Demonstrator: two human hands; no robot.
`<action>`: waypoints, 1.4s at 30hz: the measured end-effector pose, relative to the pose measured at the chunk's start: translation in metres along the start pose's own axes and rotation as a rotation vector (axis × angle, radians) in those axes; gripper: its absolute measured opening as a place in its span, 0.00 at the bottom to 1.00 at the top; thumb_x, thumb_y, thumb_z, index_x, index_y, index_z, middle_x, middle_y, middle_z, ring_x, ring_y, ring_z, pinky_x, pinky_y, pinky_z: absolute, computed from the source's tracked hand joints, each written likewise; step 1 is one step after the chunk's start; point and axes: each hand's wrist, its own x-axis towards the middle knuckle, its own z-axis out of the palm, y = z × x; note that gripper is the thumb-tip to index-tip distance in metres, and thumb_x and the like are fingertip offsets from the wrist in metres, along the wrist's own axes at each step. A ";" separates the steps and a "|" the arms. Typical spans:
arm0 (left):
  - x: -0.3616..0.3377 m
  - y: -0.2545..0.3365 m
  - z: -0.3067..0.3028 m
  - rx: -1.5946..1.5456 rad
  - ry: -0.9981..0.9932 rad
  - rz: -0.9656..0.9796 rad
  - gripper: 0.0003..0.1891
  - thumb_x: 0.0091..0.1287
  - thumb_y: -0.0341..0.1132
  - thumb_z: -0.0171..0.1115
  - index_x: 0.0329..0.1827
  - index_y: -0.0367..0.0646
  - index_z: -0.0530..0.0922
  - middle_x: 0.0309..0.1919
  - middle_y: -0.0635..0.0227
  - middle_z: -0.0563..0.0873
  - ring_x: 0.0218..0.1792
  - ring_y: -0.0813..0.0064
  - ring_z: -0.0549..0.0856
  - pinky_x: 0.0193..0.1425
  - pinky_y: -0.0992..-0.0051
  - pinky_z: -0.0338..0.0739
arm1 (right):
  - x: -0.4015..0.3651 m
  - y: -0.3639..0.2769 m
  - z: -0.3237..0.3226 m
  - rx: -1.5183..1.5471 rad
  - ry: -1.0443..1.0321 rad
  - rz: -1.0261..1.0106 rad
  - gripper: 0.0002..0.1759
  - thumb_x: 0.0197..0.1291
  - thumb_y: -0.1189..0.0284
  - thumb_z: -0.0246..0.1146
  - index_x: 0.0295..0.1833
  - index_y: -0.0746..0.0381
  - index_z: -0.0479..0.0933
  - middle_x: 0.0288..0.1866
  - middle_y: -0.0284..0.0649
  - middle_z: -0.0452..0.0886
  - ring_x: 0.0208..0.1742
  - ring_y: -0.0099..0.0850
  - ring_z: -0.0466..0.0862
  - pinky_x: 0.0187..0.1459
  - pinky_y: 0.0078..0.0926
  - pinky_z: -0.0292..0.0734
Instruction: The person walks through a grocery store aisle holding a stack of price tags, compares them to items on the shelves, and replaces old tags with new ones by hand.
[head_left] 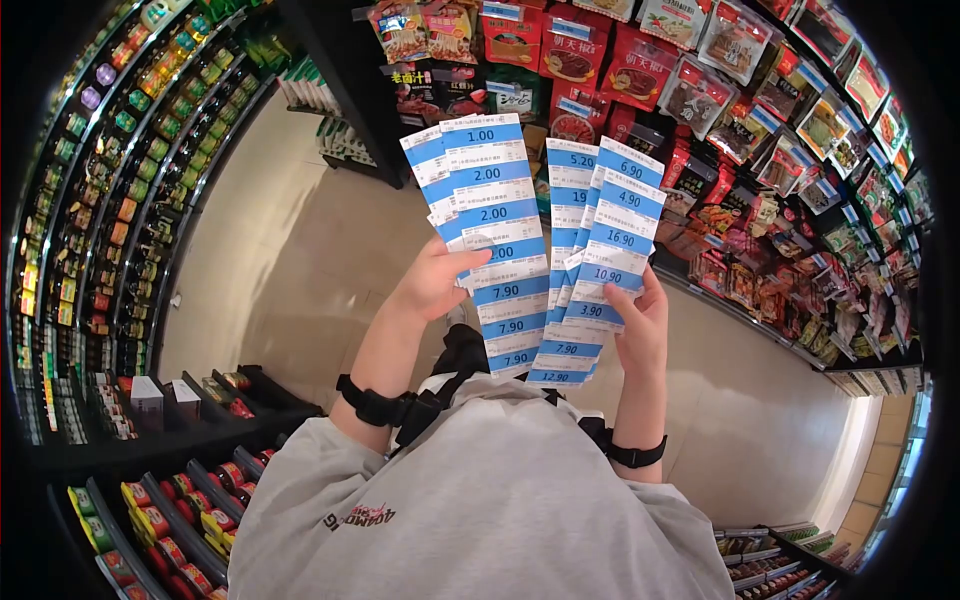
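My left hand (435,280) pinches a stack of blue-and-white price label strips (488,212), its thumb lying across the front near a label that ends in .00. Other prices on this stack read 1.00, 2.00 and 7.90. My right hand (640,315) is closed on a second fanned bundle of price label strips (625,215), thumb on top by the 10.90 label. Its labels include 6.90, 4.90, 16.90 and 12.90. Both bundles hang in front of my chest, with their lower ends close together. The fingers behind the strips are mostly hidden.
Ahead and to the right, a rack (700,270) carries hanging packets (575,50) of spices and dried food. Curved shelves of jars (110,210) stand at left. Red-lidded jars (175,550) fill a lower-left shelf. Pale tiled floor (290,250) lies between them.
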 end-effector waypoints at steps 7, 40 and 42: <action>-0.005 -0.005 0.001 0.007 -0.022 0.021 0.21 0.59 0.19 0.51 0.57 0.37 0.67 0.52 0.61 0.75 0.53 0.66 0.75 0.55 0.67 0.71 | -0.002 -0.003 0.000 0.031 0.002 0.015 0.23 0.51 0.82 0.60 0.55 0.69 0.66 0.47 0.42 0.77 0.47 0.26 0.78 0.48 0.23 0.71; 0.004 -0.051 0.001 0.104 0.318 0.078 0.14 0.58 0.25 0.59 0.47 0.39 0.76 0.43 0.69 0.80 0.44 0.77 0.78 0.48 0.76 0.71 | 0.020 0.033 0.038 -0.614 0.061 -0.245 0.12 0.49 0.82 0.57 0.42 0.68 0.77 0.37 0.42 0.81 0.42 0.26 0.79 0.45 0.22 0.71; 0.006 -0.057 -0.005 0.178 0.387 0.115 0.14 0.58 0.25 0.59 0.48 0.39 0.76 0.42 0.69 0.81 0.44 0.77 0.78 0.48 0.76 0.71 | 0.024 0.035 0.045 -0.555 0.080 -0.202 0.09 0.50 0.81 0.59 0.39 0.68 0.79 0.35 0.40 0.82 0.38 0.24 0.79 0.42 0.20 0.72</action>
